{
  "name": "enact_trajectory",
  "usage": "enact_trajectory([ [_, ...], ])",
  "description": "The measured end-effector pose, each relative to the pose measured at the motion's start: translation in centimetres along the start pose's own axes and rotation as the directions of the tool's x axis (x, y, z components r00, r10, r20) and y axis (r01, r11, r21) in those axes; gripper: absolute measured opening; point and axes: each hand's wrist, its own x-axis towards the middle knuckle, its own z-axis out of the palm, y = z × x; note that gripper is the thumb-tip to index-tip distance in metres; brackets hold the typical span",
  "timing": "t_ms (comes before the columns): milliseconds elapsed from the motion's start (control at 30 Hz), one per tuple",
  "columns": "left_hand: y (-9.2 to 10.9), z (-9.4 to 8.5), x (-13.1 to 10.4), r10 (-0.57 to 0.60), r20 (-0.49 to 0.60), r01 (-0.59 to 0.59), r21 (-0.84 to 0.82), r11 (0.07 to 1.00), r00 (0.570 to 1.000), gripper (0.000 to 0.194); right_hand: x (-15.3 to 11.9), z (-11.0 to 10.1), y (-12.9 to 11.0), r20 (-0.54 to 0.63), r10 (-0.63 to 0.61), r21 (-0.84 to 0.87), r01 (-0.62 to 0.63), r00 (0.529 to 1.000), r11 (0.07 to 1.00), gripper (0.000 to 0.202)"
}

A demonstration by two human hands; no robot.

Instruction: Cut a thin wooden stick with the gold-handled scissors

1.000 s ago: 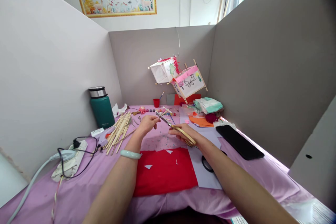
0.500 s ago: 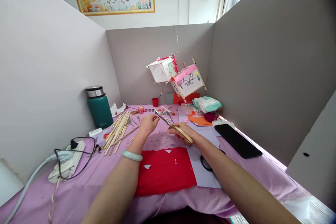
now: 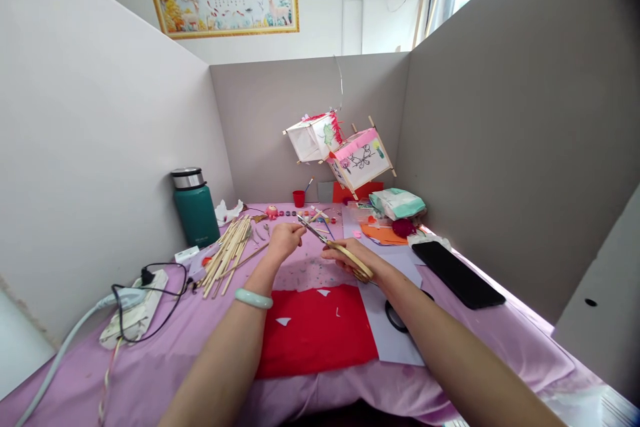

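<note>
My right hand (image 3: 361, 255) is closed round the yellow handles of a pair of scissors (image 3: 316, 232), whose metal blades point away to the upper left. Close beside the blades is my left hand (image 3: 286, 241), fingers pinched together; anything between them is too small to make out. A pale green bangle (image 3: 253, 298) circles my left wrist. Beneath the hands, tiny scraps (image 3: 305, 273) are strewn over the purple tablecloth (image 3: 210, 347). Nearer to me, a red cloth or sheet (image 3: 317, 340) lies flat, with small white paper offcuts (image 3: 283, 321) on it.
Wooden sticks (image 3: 230, 253) are piled at left, by a green bottle (image 3: 196, 207) and a power strip (image 3: 133, 320). Two paper lanterns (image 3: 363, 160) hang at the back. A black phone or tablet (image 3: 457, 273) and black-handled scissors (image 3: 395, 317) lie to the right.
The view has tilted up slightly and shifted, so the whole scene sits a little lower and further right. Both hands keep nearly the same pose beside the scissors.
</note>
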Motion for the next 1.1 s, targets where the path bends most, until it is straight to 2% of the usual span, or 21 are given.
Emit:
enact_trajectory([
  [100,-0.1,-0.3,-0.1,-0.045,0.043,0.049,-0.102,0.994,0.998,0.034,0.0,-0.1,0.2,0.008,-0.012,0.006,0.012,1.000,1.000,0.041],
  [267,0.0,-0.6,-0.2,-0.176,0.175,0.222,-0.288,0.932,0.969,0.033,-0.1,0.0,0.1,0.021,-0.014,0.015,0.013,1.000,1.000,0.042],
  [367,0.0,-0.5,-0.2,-0.193,0.184,0.244,-0.311,0.919,0.964,0.033,-0.2,0.0,-0.2,0.028,-0.016,0.022,0.015,0.999,1.000,0.039],
  [567,-0.2,-0.1,0.0,-0.110,0.093,0.127,-0.194,0.973,0.989,0.033,0.2,0.1,-0.1,-0.001,0.009,-0.014,-0.009,1.000,1.000,0.033],
  [700,-0.1,-0.1,0.1,-0.083,0.058,0.086,-0.053,0.995,0.995,0.034,0.7,0.2,0.0,-0.026,0.020,-0.063,-0.021,0.999,0.998,0.027],
  [867,0.2,0.0,0.1,-0.024,0.034,0.022,0.078,0.997,0.999,0.031,0.6,0.3,-0.3,-0.064,0.056,-0.061,-0.060,0.996,0.996,0.028],
  [1100,0.8,0.1,-0.4,0.030,-0.081,-0.014,0.189,0.982,0.996,0.028,0.0,0.2,-0.3,-0.047,0.014,0.011,-0.013,0.999,1.000,0.031],
])
